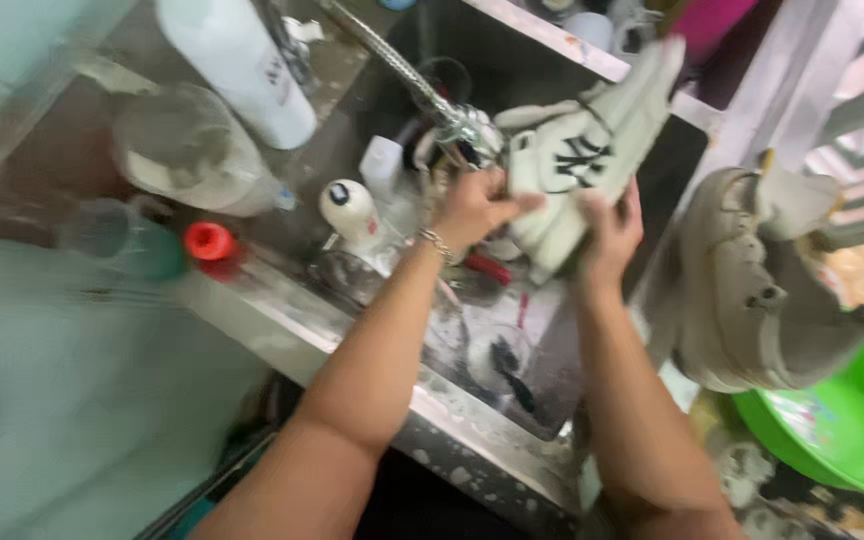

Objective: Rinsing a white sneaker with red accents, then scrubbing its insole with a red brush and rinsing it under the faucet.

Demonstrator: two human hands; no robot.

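Your forearms fill the bottom of the frame, both reaching up over the steel sink, whose front rim is flecked with suds. Left hand, with a thin chain bracelet at the wrist, has its fingers curled onto the near side of a pale sneaker; thumb lies across the side panel. Right hand grips the same sneaker from below and behind, fingers wrapped around the lower edge, so both hands are clamped on it, not spread. You hold the sneaker tilted over the sink basin, sole edge up toward the top right, dark emblem on its side facing you. It sits just beside the chrome spray head of the flexible faucet hose, nearly touching. Second, matching sneaker rests to your right, on the sink's edge by the look of it, next to a green plastic basin. Down in the sink: a dark brush, a small white bottle, blurred clutter I can't identify. On the counter to your left: a red cap, a clear jug, a tall white bottle. Motion blur is heavy at the left.
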